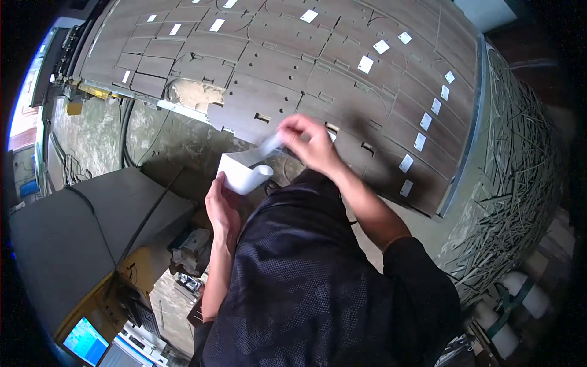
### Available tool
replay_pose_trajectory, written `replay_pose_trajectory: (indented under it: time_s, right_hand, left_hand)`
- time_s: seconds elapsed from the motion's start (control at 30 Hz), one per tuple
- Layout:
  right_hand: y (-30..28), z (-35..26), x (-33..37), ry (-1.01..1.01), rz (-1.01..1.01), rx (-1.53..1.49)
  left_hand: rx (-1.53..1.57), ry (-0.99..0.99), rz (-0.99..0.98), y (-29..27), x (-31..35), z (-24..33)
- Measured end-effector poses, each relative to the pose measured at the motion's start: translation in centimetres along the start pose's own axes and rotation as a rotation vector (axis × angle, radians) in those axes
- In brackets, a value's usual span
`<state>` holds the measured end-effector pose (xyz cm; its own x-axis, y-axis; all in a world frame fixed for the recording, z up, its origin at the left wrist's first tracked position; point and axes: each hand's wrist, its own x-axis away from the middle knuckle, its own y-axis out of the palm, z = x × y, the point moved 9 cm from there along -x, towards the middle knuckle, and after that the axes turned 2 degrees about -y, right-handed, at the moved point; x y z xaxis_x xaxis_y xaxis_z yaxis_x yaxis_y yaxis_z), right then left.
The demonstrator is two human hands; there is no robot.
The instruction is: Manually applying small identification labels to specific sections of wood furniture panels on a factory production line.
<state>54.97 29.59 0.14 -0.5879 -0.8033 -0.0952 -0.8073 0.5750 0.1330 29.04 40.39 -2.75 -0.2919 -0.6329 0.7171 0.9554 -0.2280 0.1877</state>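
My left hand (221, 205) is closed around a white roll of labels (241, 176) in front of my body, its open core facing right. A loose strip (247, 156) unwinds from the roll's top. My right hand (310, 145) hovers just right of it, thumb and fingers pinching a pale label (270, 145) blurred by motion. Whether this label is fully off the strip I cannot tell. Beyond both hands lies a large brown board (275, 73), cut into panels with slots and round holes. Several white labels (365, 64) are stuck on its panels.
A bluish metal edge (469, 140) bounds the board's right side. Past it is a large heap of thin offcut strips (513, 189). A grey machine housing (73, 226) stands at left, with a lit screen (85, 341) below it. Sawdust (194, 95) covers a gap at the board's near left.
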Motion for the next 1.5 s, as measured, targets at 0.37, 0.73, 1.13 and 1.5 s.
replay_pose_trajectory:
  time_s: [0.37, 0.73, 1.13, 1.5]
  right_hand:
    - [-18.8, 16.7, -7.7, -0.058, 0.362, 0.226]
    - [-26.5, 11.5, -6.6, 0.035, 0.291, 0.485]
    - [-26.7, 8.7, -2.4, 0.150, 0.530, 1.630]
    - [-10.8, 10.5, 3.8, 0.157, 0.480, 0.967]
  left_hand:
    - [0.007, 0.043, 0.083, 1.4, -0.5, -0.1]
    - [0.010, 0.138, 0.115, 1.8, -0.1, 0.4]
    - [-0.015, 0.136, -0.108, 1.4, -0.1, 0.7]
    - [-0.087, 0.260, -0.322, 2.1, 2.0, 1.6]
